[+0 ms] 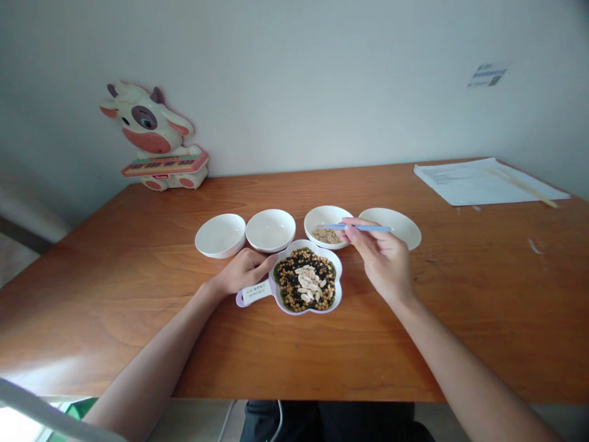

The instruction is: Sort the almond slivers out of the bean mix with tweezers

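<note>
Pinching tweezers (373, 228), the right fingers (353, 234) hung beside the bowl (324, 213) of peanuts (323, 235), seemingly for reach, while the left fingers (264, 266) gripped the desk's (322, 362) tray (339, 283) by its rim, likely steadying it.

Lobed dish (339, 265), flower-shaped, white with lilac edging, flat on the tabletop (460, 294); handle (270, 287) out to the left, label (256, 293) along it. Filled with mixed black and yellow-tan grains (288, 279), pale split nuts (310, 284) heaped near the middle. Just behind, slightly right: round white bowl (317, 215), upright, more pale pieces (327, 236) inside. Across its right rim, slim pale-blue tool (375, 228), nearly level (tip contact unclear).
</note>
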A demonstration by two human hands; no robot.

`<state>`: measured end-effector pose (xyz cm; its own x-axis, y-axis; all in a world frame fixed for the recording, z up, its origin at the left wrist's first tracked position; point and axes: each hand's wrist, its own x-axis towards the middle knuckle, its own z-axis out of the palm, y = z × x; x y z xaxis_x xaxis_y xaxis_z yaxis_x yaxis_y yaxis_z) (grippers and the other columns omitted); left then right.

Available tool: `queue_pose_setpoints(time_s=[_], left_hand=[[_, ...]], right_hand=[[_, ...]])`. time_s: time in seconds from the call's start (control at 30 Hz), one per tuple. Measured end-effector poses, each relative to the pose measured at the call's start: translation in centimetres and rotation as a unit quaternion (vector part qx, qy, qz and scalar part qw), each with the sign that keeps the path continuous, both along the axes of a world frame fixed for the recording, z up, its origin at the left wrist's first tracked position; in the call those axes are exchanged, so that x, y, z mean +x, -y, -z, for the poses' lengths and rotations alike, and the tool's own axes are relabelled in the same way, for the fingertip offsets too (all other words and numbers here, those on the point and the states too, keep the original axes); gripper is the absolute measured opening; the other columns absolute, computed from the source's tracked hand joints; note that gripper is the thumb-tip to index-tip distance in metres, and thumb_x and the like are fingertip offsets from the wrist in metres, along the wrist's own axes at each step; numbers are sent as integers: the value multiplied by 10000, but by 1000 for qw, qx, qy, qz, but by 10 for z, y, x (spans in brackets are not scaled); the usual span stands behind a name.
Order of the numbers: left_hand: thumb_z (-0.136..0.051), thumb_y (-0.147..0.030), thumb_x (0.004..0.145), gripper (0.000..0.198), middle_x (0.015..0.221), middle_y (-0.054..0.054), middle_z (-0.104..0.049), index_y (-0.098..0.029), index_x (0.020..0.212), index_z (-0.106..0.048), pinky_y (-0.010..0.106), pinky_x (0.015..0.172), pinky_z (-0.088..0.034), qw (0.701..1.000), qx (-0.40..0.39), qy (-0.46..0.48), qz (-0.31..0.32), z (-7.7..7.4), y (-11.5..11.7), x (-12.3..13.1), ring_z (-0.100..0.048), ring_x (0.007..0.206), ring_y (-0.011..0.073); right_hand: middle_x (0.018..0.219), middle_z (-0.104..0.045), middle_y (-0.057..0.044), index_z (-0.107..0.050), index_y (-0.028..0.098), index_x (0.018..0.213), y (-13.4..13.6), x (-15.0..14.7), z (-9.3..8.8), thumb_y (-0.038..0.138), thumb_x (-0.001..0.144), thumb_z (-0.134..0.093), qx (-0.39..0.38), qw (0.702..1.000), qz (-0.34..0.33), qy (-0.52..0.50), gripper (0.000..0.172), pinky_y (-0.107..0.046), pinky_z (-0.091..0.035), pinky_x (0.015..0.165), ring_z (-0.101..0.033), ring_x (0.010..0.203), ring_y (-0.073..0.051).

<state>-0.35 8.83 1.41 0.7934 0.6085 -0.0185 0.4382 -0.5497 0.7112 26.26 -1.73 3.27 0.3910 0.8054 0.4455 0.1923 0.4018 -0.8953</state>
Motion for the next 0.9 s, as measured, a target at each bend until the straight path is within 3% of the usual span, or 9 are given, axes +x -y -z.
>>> queue_pose_setpoints(time_s=[0.1, 0.23, 0.37, 0.53, 0.7, 0.9], left_hand=[[-348, -464, 1056, 604, 496, -5, -431, -150, 542, -393, 214, 444, -252, 1000, 3, 11, 7, 0, 0, 0, -338, 475, 68], [-358, -451, 1062, 602, 494, -9, -425, -152, 540, -382, 209, 444, -258, 999, 12, 27, 12, 0, 0, 0, -333, 474, 65], [-370, -453, 1063, 612, 479, -10, -434, -152, 530, -380, 207, 431, -254, 999, 15, 32, 10, 0, 0, 0, -325, 458, 61], [-367, -472, 1060, 616, 482, -8, -434, -157, 532, -370, 209, 429, -260, 999, 9, 32, 7, 2, 0, 0, -332, 459, 63], [-374, -476, 1057, 623, 469, -19, -387, -164, 521, -332, 215, 414, -238, 999, 1, 36, 6, 3, 0, 0, -296, 446, 58], [-375, -474, 1053, 608, 479, -10, -408, -164, 530, -343, 223, 418, -244, 1000, 0, 27, 1, 1, 0, 0, -310, 451, 63]], right_hand=[[989, -759, -67, -694, 210, 1126, -3, 3, 6, 389, 925, -696, -26, 998, -32, -47, 270, -366, -649, 819, -747, 871, -183], [995, -722, -45, -656, 238, 1063, -6, 3, 11, 441, 954, -639, -24, 993, -79, -86, 231, -303, -634, 721, -727, 886, -164], [996, -725, -27, -643, 255, 1071, -7, 0, 10, 458, 913, -685, -49, 982, -116, -144, 261, -330, -636, 769, -729, 842, -152], [960, -730, -25, -692, 246, 1029, -8, 3, 8, 411, 821, -791, -61, 964, -108, -237, 283, -349, -624, 784, -709, 832, -158], [955, -723, -29, -750, 246, 923, -11, 12, 3, 420, 778, -822, -58, 962, -80, -255, 238, -284, -566, 637, -639, 743, -128], [914, -730, -22, -768, 272, 969, -10, 12, 4, 469, 866, -734, -68, 969, -117, -209, 225, -264, -527, 583, -607, 681, -111]])
